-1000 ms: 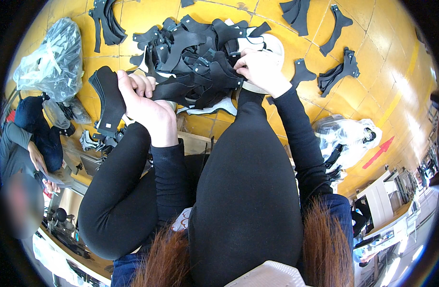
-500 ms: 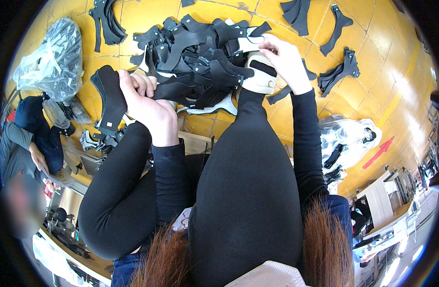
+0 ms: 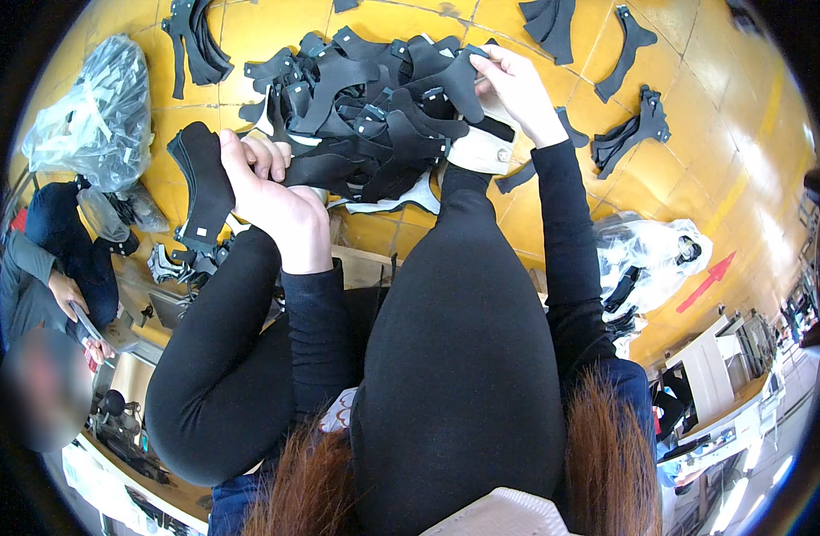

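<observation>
A heap of black curved fabric pieces (image 3: 338, 94) with small pale tags lies on the floor before me, some showing white undersides. My left hand (image 3: 271, 192) is closed round a neat stack of the same black pieces (image 3: 200, 179), held at the heap's left side. At the right of the heap, my right hand (image 3: 513, 89) pinches the end of a single black fabric piece (image 3: 459, 85) between thumb and fingers. That piece hangs over the heap's edge, above my white shoe (image 3: 483, 150). The left fingers partly hide the stack's edge.
Small bundles of black pieces (image 3: 629, 134) lie on the yellow tiled floor (image 3: 687, 179) to the right. A full clear plastic bag (image 3: 93, 107) stands at the far left, another bag (image 3: 656, 259) at the right. A co-worker (image 3: 39, 277) sits at the left.
My right hand has risen slightly and taken hold of a black fabric piece, which now covers part of the shoe's surroundings. My left hand and its stack have barely moved.
</observation>
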### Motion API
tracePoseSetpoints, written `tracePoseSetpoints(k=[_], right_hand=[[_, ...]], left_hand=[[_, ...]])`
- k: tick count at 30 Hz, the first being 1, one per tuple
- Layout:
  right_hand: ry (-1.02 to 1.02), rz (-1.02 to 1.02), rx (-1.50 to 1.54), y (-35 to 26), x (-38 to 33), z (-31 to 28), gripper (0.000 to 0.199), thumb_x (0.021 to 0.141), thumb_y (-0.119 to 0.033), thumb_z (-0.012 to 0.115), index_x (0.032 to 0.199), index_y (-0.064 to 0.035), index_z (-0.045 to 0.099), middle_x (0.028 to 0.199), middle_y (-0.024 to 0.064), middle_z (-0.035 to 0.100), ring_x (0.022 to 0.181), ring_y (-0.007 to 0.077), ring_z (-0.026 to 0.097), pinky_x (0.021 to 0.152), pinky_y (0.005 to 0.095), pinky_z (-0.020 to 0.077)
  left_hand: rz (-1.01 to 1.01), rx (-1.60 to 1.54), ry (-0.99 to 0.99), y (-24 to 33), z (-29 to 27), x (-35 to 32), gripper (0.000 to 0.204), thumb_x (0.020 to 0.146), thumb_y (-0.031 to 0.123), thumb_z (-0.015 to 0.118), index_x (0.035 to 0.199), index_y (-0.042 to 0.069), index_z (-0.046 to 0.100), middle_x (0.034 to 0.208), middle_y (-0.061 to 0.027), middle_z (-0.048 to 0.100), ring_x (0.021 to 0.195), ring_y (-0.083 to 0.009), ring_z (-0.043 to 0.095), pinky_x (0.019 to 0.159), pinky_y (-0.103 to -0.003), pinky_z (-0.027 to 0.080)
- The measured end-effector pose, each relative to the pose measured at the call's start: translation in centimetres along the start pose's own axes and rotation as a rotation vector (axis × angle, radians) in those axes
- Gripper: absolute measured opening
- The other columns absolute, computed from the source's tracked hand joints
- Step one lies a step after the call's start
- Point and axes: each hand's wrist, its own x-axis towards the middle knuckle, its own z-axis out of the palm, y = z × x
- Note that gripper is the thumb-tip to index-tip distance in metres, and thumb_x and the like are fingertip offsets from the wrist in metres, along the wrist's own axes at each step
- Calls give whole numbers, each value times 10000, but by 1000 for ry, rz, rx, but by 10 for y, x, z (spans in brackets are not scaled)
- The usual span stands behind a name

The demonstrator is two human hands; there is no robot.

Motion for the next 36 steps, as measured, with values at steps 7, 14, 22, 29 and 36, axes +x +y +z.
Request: tracePoseSetpoints(k=[7, 14, 22, 29, 36], right_hand=[[93, 32, 118, 14, -6, -7, 325, 911, -162, 626, 1190, 4, 611, 888, 18, 660, 776, 72, 608, 759, 203, 451], [103, 9, 148, 13, -14, -25, 479, 847, -116, 710, 1269, 25, 533, 912, 27, 647, 850, 81, 603, 800, 215, 445], [205, 34, 42, 8, -19, -21, 408, 851, -93, 716, 1210, 39, 574, 947, 47, 653, 895, 98, 605, 838, 222, 459], [683, -420, 278, -4, -23, -35, 216, 879, -4, 676, 1091, 11, 636, 1009, 39, 659, 944, 98, 607, 873, 228, 467], [223, -351, 337, -47, -64, -39, 253, 855, -10, 698, 1106, -16, 667, 981, 13, 677, 896, 89, 620, 856, 236, 486]], left_hand=[[-22, -20, 11, 0, 1, -1, 360, 1006, 255, 501, 691, 147, 364, 555, 45, 259, 522, -89, 224, 549, -271, 237], [-29, -40, 8, -1, 0, -2, 373, 1014, 242, 498, 681, 144, 360, 563, 43, 272, 525, -78, 218, 546, -253, 257], [-18, 4, 19, 0, 1, -3, 388, 1007, 262, 497, 668, 144, 349, 565, 41, 252, 538, -93, 229, 563, -274, 243], [-29, -54, 5, -1, 0, -3, 379, 1019, 230, 497, 675, 149, 359, 572, 47, 273, 530, -73, 218, 543, -250, 266], [-47, -72, 0, -2, 0, -3, 386, 1022, 231, 490, 673, 152, 345, 572, 45, 277, 523, -70, 221, 542, -241, 275]])
